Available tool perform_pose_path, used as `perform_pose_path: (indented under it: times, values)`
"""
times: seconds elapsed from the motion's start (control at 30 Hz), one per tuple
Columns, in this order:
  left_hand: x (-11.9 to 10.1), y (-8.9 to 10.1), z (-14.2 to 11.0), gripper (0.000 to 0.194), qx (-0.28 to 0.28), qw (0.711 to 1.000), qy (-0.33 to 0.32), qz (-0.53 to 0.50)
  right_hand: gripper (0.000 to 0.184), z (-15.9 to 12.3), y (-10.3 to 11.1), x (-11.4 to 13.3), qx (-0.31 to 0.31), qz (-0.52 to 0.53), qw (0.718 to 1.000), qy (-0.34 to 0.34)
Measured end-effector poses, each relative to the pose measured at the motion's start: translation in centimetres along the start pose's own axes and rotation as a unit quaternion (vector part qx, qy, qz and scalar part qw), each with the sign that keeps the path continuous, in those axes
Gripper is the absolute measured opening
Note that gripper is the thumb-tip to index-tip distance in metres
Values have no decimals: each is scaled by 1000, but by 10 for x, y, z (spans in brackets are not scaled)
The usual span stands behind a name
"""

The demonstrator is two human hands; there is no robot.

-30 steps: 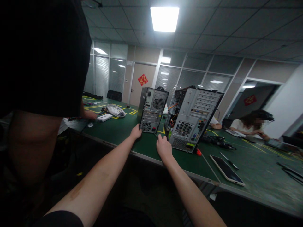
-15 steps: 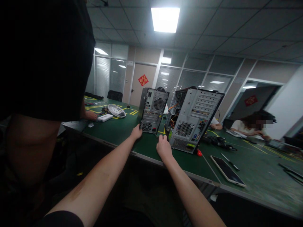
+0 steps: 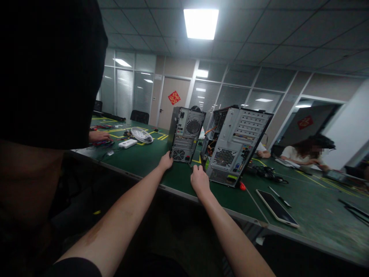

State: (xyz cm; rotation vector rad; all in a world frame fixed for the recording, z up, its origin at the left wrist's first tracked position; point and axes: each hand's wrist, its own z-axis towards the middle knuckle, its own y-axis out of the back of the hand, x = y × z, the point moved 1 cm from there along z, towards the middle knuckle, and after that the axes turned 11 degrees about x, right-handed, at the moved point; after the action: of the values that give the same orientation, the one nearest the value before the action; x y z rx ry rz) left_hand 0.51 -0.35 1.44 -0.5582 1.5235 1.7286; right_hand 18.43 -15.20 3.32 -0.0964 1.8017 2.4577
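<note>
1 left hand (image 3: 166, 161) at mid-frame, partly closed on the lower left edge of the smaller computer tower (image 3: 188, 132), presumably to steady it. Upright on the green table (image 3: 138, 163), just above and right of that grip, back towards the camera, probably for easy reach. Farther right, below the bottom right corner, a right hand (image 3: 200, 180) curled tight around what looks like a thin tool (image 3: 189, 165); cannot tell whether touching metal. Right of centre, a larger tower (image 3: 230, 150), upright, side open.
</note>
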Motion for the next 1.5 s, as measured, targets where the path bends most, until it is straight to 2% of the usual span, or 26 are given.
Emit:
perform_pose_path:
  times: [0.3,1.2,1.5]
  values:
    - [1,-4,3,57,-9,1000,8,4,19,2,-6,-3,-3,8,1000,-8]
    - [3,-1,1,58,-4,1000,1,-1,18,0,-2,2,3,18,1000,-22]
    - [6,-3,5,57,-3,1000,3,6,23,1,-5,0,-2,11,1000,-8]
